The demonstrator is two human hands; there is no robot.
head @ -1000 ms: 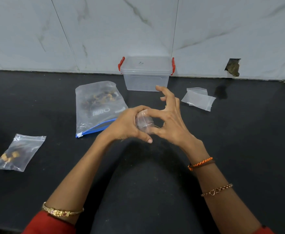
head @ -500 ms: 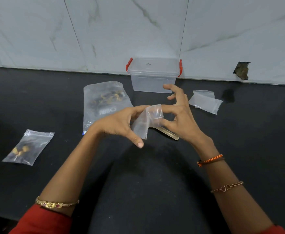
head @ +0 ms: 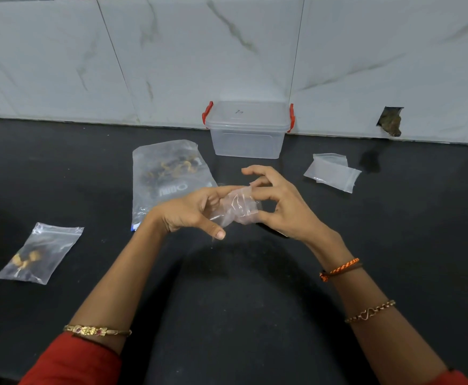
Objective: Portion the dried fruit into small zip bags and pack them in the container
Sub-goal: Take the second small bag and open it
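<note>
step: opening empty small zip bag (head: 237, 205) | left hand (head: 191, 211) and right hand (head: 280, 202) pinched it, in front of lidded container (head: 248, 134) | advice: rub the lips apart, hold mouth wide

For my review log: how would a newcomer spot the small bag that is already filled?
Start at the lidded clear container against the wall, then look to the near left of the black counter. The filled small bag lies there alone, the only small bag showing dried fruit, unlike the empty bags on the right.
</note>
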